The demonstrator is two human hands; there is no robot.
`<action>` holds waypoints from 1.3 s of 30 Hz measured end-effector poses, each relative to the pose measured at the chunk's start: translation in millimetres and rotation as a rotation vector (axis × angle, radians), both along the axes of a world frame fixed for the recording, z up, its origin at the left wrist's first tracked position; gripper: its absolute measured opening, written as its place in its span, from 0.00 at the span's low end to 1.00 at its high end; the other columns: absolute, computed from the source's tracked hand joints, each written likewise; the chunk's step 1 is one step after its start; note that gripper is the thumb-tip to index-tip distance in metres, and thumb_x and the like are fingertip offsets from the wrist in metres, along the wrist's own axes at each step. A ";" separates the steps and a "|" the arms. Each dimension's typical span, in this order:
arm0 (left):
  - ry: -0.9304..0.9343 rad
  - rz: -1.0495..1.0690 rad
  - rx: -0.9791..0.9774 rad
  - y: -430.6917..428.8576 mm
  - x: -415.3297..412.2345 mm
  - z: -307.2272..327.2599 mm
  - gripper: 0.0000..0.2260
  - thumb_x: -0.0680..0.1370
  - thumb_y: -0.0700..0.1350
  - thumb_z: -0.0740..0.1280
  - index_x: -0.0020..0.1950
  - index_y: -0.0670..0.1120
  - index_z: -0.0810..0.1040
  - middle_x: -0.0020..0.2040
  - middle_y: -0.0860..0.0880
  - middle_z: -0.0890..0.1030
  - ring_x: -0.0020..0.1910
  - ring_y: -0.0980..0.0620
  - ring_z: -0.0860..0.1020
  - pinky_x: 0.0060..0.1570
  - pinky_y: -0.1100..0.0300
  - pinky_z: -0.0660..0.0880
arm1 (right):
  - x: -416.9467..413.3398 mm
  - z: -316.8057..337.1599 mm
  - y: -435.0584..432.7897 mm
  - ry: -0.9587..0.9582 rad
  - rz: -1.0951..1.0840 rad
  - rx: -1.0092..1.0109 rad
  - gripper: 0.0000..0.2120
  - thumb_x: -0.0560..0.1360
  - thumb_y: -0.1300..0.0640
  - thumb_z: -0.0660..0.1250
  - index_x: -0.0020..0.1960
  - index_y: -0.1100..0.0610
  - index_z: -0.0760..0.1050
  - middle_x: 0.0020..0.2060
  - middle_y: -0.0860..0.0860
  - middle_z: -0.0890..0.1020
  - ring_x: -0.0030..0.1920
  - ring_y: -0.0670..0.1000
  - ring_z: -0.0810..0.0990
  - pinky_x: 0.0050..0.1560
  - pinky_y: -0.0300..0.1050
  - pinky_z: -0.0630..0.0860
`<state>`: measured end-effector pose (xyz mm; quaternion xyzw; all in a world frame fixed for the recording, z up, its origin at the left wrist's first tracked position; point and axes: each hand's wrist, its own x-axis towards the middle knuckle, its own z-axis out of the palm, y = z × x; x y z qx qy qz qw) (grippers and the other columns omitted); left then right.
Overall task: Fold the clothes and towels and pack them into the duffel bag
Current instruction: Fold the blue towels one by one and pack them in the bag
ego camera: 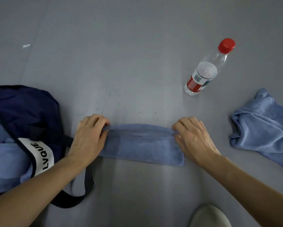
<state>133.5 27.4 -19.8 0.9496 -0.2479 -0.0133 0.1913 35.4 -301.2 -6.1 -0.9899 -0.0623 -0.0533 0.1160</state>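
A blue towel [140, 143] lies folded into a long flat strip on the grey floor in front of me. My left hand [88, 136] pinches its far left corner. My right hand [193, 138] pinches its far right corner. At the left sits the navy duffel bag [26, 112], open, with light blue cloth [4, 158] inside and a white strap label across it. A second blue towel [265, 130] lies crumpled at the right edge, apart from both hands.
A clear plastic water bottle [206, 69] with a red cap stands behind the towel, to the right. The bag's dark strap [78, 195] loops on the floor under my left forearm. A pale rounded object [209, 217] shows at the bottom edge.
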 end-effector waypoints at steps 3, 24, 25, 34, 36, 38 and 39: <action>-0.012 -0.067 0.087 25.7 -26.9 -0.8 0.05 0.75 0.44 0.62 0.51 0.49 0.74 0.53 0.52 0.75 0.52 0.48 0.74 0.52 0.57 0.64 | -30.8 2.0 7.8 0.011 0.154 0.024 0.05 0.72 0.60 0.63 0.44 0.57 0.78 0.42 0.53 0.78 0.43 0.58 0.76 0.45 0.52 0.73; 0.112 -0.071 0.327 -6.7 -86.2 -10.9 0.26 0.68 0.47 0.74 0.65 0.51 0.73 0.62 0.51 0.73 0.64 0.45 0.71 0.60 0.48 0.68 | -69.2 -49.3 17.6 0.170 0.340 0.026 0.26 0.72 0.62 0.69 0.70 0.52 0.75 0.69 0.58 0.74 0.68 0.60 0.75 0.64 0.55 0.76; 0.093 -0.117 0.332 -1.7 -84.7 -12.5 0.24 0.68 0.47 0.73 0.63 0.50 0.73 0.61 0.51 0.73 0.64 0.45 0.72 0.61 0.48 0.67 | -70.5 -50.2 18.1 0.164 0.338 0.038 0.24 0.74 0.61 0.65 0.70 0.53 0.75 0.69 0.58 0.74 0.67 0.60 0.75 0.64 0.56 0.76; -0.077 -0.262 0.171 24.1 -78.6 -9.2 0.06 0.73 0.46 0.64 0.48 0.46 0.76 0.55 0.49 0.76 0.57 0.45 0.74 0.59 0.50 0.67 | -79.1 -61.9 21.4 0.137 0.307 -0.074 0.27 0.78 0.58 0.57 0.77 0.57 0.66 0.74 0.59 0.69 0.73 0.61 0.69 0.71 0.59 0.69; -0.059 -0.298 0.137 27.4 -83.5 -8.8 0.06 0.73 0.45 0.65 0.48 0.46 0.75 0.56 0.49 0.75 0.58 0.45 0.74 0.60 0.50 0.68 | -80.8 -63.8 23.0 0.167 0.293 -0.102 0.28 0.78 0.59 0.55 0.78 0.57 0.62 0.76 0.59 0.65 0.75 0.61 0.65 0.71 0.61 0.68; -0.033 -0.333 0.136 31.6 -90.3 -13.2 0.07 0.74 0.45 0.65 0.50 0.45 0.75 0.57 0.48 0.75 0.60 0.45 0.75 0.62 0.51 0.69 | -81.6 -66.2 22.7 0.185 0.290 -0.108 0.28 0.79 0.59 0.54 0.79 0.57 0.60 0.77 0.58 0.63 0.77 0.61 0.63 0.72 0.61 0.66; -0.023 -0.354 0.146 33.0 -94.8 -17.3 0.07 0.75 0.45 0.65 0.51 0.45 0.76 0.58 0.47 0.76 0.61 0.45 0.75 0.63 0.50 0.70 | -81.7 -67.4 21.2 0.186 0.295 -0.111 0.28 0.79 0.59 0.54 0.79 0.57 0.59 0.77 0.58 0.63 0.77 0.61 0.62 0.72 0.62 0.66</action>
